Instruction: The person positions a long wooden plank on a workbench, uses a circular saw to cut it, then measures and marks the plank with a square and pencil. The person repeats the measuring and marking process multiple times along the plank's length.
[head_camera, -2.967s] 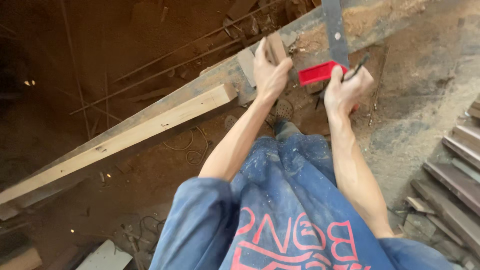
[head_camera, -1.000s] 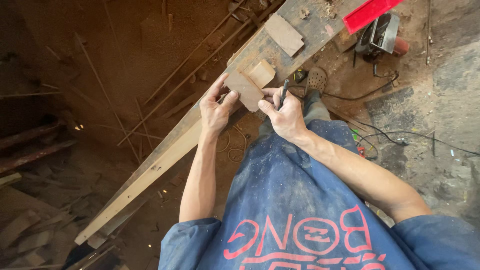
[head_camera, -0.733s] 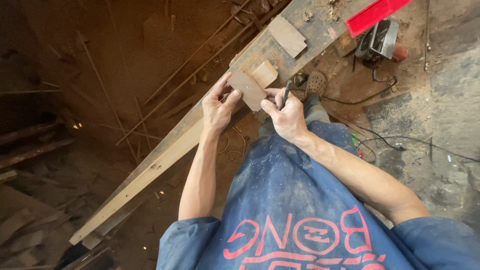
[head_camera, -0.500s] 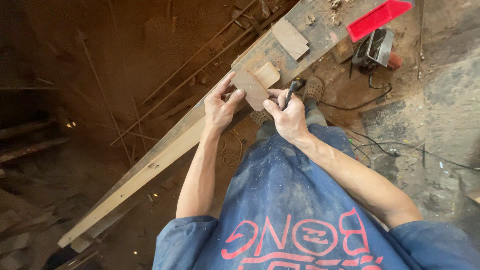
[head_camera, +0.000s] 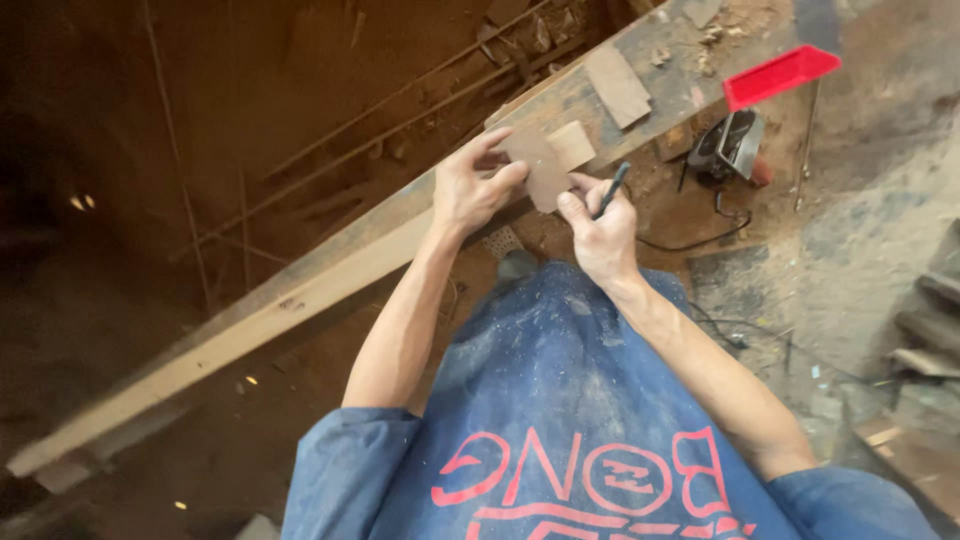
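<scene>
Since the frame three seconds back, both hands have left the red-handled square (head_camera: 780, 75) and come down the beam (head_camera: 330, 275) toward the body; the square now lies alone on the beam's far end, well apart from them. Over the last second little has changed — the hands stay on the same small piece, and only the view has drifted slightly.

The left hand (head_camera: 468, 190) pinches a thin brown template (head_camera: 535, 165) between thumb and fingers, pressing it flat on the beam's top face. The right hand (head_camera: 598, 225) is closed on a dark pencil (head_camera: 612, 190), its thumb touching the template's near edge; the pencil tip sits just beside that edge. Whether the tip touches the wood cannot be told.

A lighter wood square (head_camera: 572, 145) lies touching the template on its far side. A second flat offcut (head_camera: 617, 85) rests farther along the beam, with chips and sawdust beyond it. On the floor right of the beam stands a power tool (head_camera: 728, 148) with its cord (head_camera: 690, 243) running toward the person. Stacked boards (head_camera: 925, 330) lie at the right edge. The person's blue trousers hide the floor directly beneath the hands.
</scene>
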